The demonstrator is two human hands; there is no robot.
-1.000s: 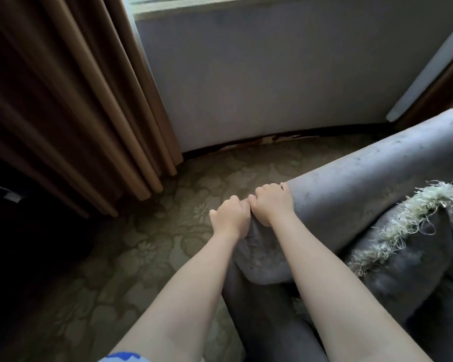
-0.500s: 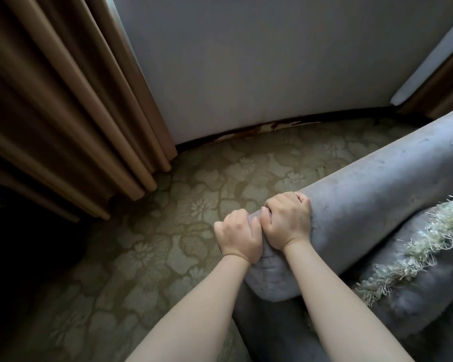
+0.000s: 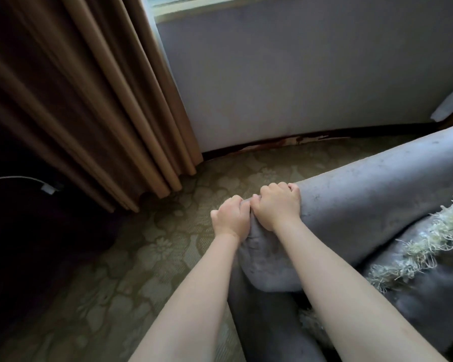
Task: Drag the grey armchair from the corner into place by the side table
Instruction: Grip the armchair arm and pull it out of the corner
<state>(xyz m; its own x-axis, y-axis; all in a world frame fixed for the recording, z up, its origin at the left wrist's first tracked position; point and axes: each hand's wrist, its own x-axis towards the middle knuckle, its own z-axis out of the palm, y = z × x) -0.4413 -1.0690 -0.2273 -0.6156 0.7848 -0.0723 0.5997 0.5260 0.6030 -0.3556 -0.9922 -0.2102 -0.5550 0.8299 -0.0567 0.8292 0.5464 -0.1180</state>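
You are gripping the armchair by its padded arm end, left hand and right hand fingers curling tight into soft upholstery (probably heavy, dragging on carpet) near the wall.

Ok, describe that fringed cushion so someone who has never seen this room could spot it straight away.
Start at the grey armchair on the right, whose armrest both hands grip. Just inside that armrest, on the seat, lies the grey cushion. Its shaggy cream fringe along the edge sets it apart from the plain upholstery around it.
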